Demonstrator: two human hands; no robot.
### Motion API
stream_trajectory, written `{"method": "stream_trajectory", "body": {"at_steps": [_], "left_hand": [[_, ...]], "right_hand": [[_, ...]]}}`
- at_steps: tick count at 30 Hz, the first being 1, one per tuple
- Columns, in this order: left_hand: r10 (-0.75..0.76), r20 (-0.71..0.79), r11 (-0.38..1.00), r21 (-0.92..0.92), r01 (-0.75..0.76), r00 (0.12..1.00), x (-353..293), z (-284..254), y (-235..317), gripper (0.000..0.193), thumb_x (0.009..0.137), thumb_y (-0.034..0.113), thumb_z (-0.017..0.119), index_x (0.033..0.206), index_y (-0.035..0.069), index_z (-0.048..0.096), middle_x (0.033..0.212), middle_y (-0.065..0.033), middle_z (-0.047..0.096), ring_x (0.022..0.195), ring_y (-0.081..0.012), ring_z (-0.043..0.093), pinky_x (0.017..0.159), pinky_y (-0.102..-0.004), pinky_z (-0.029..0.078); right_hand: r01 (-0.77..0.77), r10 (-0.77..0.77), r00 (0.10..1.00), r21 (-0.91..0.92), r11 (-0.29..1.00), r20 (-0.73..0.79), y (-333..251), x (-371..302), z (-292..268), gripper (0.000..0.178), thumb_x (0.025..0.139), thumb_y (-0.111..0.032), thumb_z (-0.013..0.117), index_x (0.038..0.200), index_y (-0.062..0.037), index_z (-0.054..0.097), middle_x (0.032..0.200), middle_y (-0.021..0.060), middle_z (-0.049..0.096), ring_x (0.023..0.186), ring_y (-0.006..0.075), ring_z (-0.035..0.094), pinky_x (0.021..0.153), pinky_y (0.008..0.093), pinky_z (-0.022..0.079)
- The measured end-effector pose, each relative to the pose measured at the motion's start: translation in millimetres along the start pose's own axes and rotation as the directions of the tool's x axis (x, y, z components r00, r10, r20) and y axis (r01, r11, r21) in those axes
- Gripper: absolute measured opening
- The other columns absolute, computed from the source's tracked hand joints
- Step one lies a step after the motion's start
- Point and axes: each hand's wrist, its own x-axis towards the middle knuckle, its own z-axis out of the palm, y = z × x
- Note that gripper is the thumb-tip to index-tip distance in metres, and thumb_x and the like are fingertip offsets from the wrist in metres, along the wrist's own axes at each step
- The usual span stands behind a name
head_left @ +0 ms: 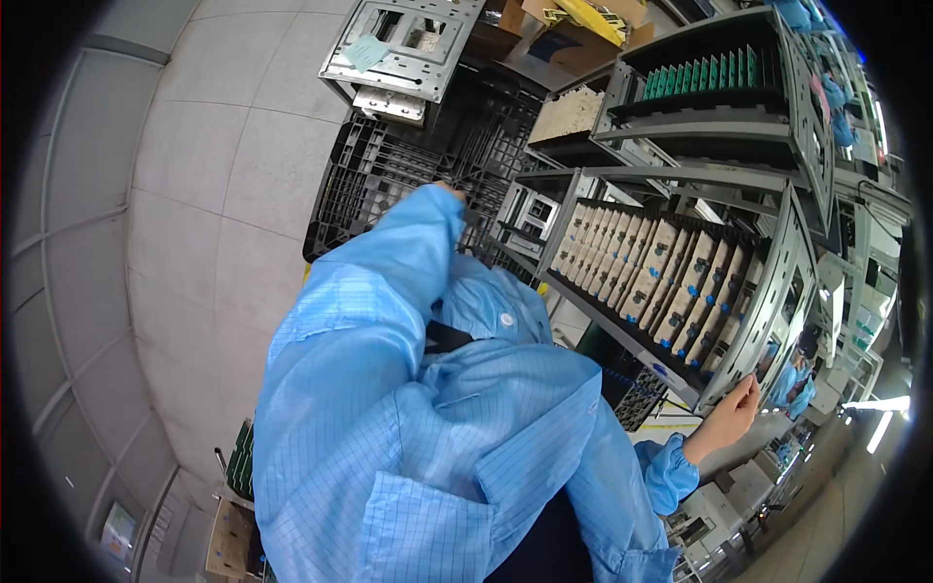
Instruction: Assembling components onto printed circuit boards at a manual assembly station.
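Note:
A grey metal magazine rack (743, 335) stands tilted in front of me on the right. Inside it, beige boards (653, 267) with small blue parts sit in a row of dark slots. My right hand (727, 420) is closed on the rack's near right edge, fingers and thumb pressed together there. Farther off to the left, my left arm stretches out over a black plastic pallet (364, 165). Of my left hand (451, 188) only a small part shows past the blue sleeve, and its fingers are hidden. It is near the far left end of the rack.
Behind the rack stands a second rack (792, 107) with upright green circuit boards (702, 74). Another metal rack (403, 49) with a light green paper is at the far left of the pallet. Open cardboard boxes (564, 53) lie beyond. Tiled floor (228, 165) runs along the left.

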Motion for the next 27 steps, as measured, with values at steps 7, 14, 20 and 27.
{"method": "stream_trajectory", "body": {"at_steps": [7,14,20,27], "left_hand": [[-0.175,0.02,0.984,-0.027,0.176,0.984,-115.9,-11.6,-167.6,0.041,0.073,0.019,0.066,0.111,0.005,0.062,0.103,-0.0221,0.064,0.097,-0.0354,0.062,0.085,-0.0418,0.05],[-0.335,0.013,0.939,-0.084,0.334,0.942,-147.9,30.0,-183.2,0.043,0.076,0.014,0.064,0.118,0.005,0.057,0.11,-0.0208,0.063,0.103,-0.0335,0.061,0.088,-0.0419,0.049],[-0.485,-0.037,0.863,-0.18,0.471,0.874,-75.6,37.9,-192.2,0.046,0.079,0.009,0.062,0.124,0.005,0.054,0.116,-0.0196,0.061,0.108,-0.0319,0.059,0.091,-0.0419,0.048],[-0.46,-0.022,0.882,-0.129,0.454,0.888,-77.0,9.6,-87.6,0.059,0.075,0.002,0.061,0.132,0.01,0.049,0.121,-0.0197,0.058,0.111,-0.0317,0.058,0.092,-0.0414,0.048]], "right_hand": [[-0.013,0.013,0.999,-0.02,1.0,-0.032,9.2,-2.4,4.9,0.041,0.094,-0.041,0.051,0.113,-0.0086,0.066,0.1,0.0108,0.069,0.091,0.0239,0.065,0.079,0.0331,0.047],[-0.067,0.067,0.997,0.003,0.998,-0.033,-2.1,-3.4,-2.6,0.043,0.094,-0.045,0.05,0.115,-0.011,0.066,0.104,0.0097,0.069,0.095,0.0246,0.066,0.079,0.0328,0.048],[-0.049,0.052,0.998,0.093,0.994,-0.032,-1.7,-2.1,-2.3,0.041,0.093,-0.044,0.05,0.112,-0.0122,0.068,0.102,0.0101,0.07,0.093,0.0266,0.066,0.078,0.034,0.048],[-0.049,0.051,0.996,0.024,0.998,-0.077,-4.5,-14.4,-2.2,0.044,0.093,-0.047,0.048,0.113,-0.0131,0.067,0.098,0.0102,0.07,0.089,0.0278,0.066,0.075,0.0348,0.049]]}}
